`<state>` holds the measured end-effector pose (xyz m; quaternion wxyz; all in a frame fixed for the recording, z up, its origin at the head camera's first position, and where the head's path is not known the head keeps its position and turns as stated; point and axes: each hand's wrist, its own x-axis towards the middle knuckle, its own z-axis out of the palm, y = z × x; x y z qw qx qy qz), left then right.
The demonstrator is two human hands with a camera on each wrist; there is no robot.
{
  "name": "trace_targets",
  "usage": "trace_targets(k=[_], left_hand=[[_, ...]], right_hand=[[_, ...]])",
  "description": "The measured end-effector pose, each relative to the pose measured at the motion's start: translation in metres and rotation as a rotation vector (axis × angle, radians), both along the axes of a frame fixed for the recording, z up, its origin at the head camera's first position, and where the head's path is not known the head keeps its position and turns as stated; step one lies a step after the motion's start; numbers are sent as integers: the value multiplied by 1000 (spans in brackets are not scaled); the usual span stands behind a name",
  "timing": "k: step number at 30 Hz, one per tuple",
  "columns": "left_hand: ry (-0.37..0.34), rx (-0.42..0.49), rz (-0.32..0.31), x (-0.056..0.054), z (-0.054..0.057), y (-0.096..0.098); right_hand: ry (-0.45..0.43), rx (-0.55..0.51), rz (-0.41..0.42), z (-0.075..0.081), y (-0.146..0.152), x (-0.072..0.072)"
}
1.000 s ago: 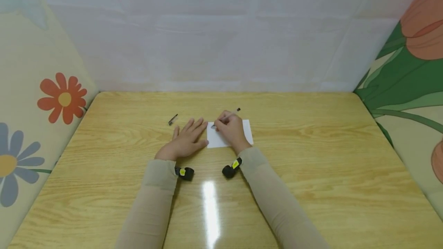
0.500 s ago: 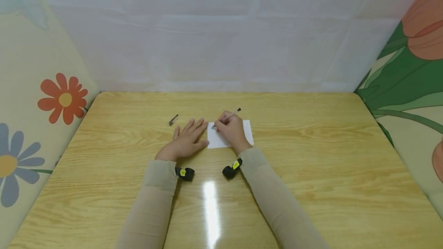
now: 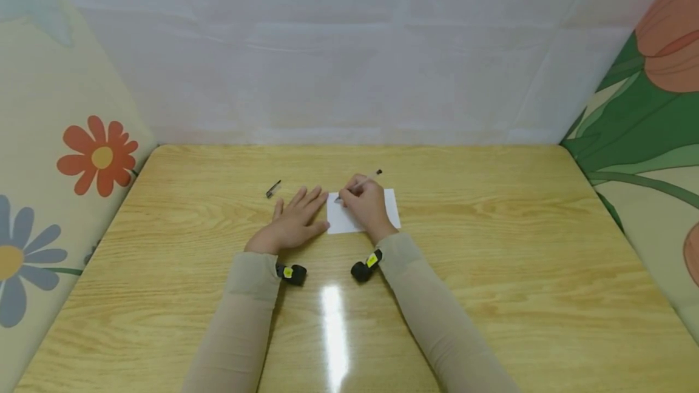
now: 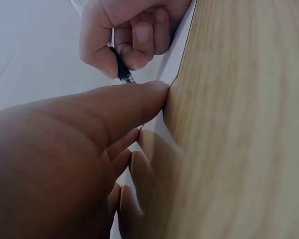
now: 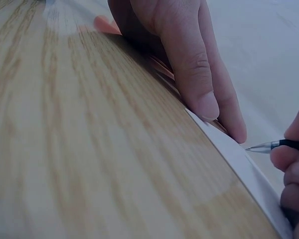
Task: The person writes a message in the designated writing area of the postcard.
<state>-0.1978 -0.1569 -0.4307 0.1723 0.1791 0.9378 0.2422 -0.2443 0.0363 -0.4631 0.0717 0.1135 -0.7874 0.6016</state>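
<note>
A small white sheet of paper lies on the wooden table in the head view. My right hand rests over it and pinches a pen near its tip, with the dark end leaning up and to the right. In the right wrist view the metal pen tip points at the paper near its upper left. My left hand lies spread beside the paper, its thumb and a fingertip at the left edge. Beyond that hand lies a pen cap with a dark clip.
The wooden table runs back to a pale hanging cloth. Side panels painted with flowers border it. A black camera is strapped at the left wrist, another camera at the right.
The pen in my right hand shifts very slightly to the right over the paper. My left hand, the paper and the pen cap stay where they were.
</note>
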Motion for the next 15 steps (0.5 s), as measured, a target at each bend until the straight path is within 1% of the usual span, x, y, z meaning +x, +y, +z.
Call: trace_targets(k=[7,11,15], left_hand=[[12,11,-3,0,0,-1],[6,10,0,1,1,0],[1,3,-1,0,-1,0]], right_hand=[[28,24,3,0,0,-1],[32,31,5,0,0,-1],[33,39,6,-1,0,-1]])
